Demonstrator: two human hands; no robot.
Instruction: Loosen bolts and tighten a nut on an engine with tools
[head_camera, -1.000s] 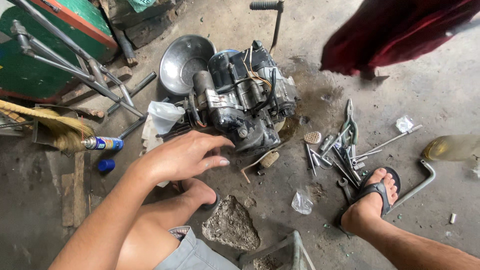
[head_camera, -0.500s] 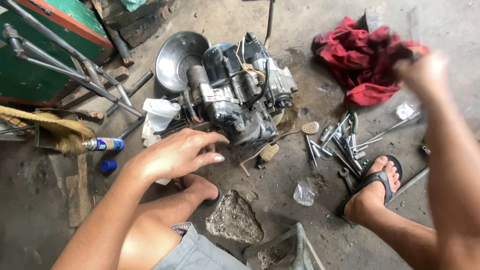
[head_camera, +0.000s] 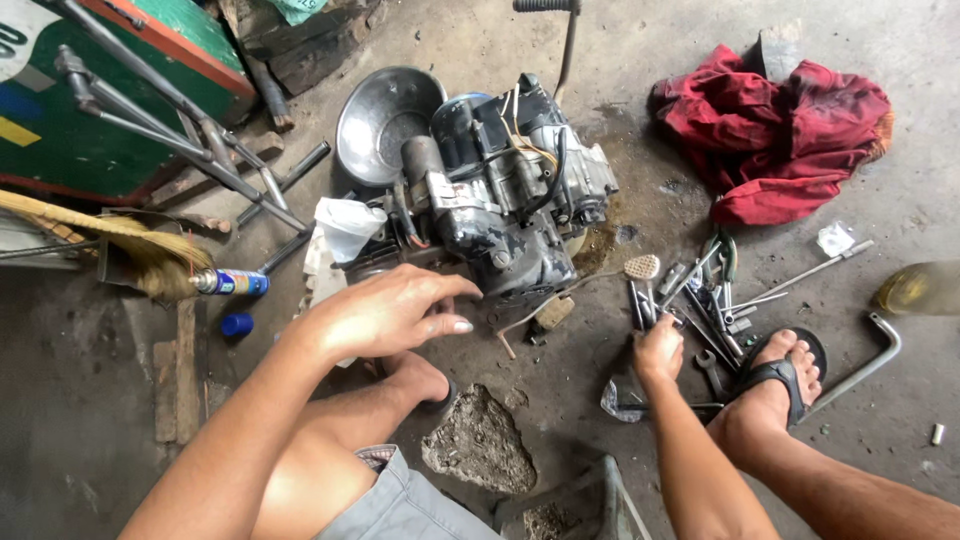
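A red rag (head_camera: 775, 130), a metal bowl (head_camera: 385, 120) and a spray can (head_camera: 232, 283) lie on the concrete floor (head_camera: 640, 40).

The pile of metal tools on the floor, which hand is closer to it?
The right hand rests at the near edge of the tools. The left hand hovers far off, beside the engine.

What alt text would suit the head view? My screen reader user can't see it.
A person's right hand reaches into a pile of tools on the concrete floor, while the left hand hovers, fingers spread, beside a dirty motorcycle engine. A red cloth lies nearby.
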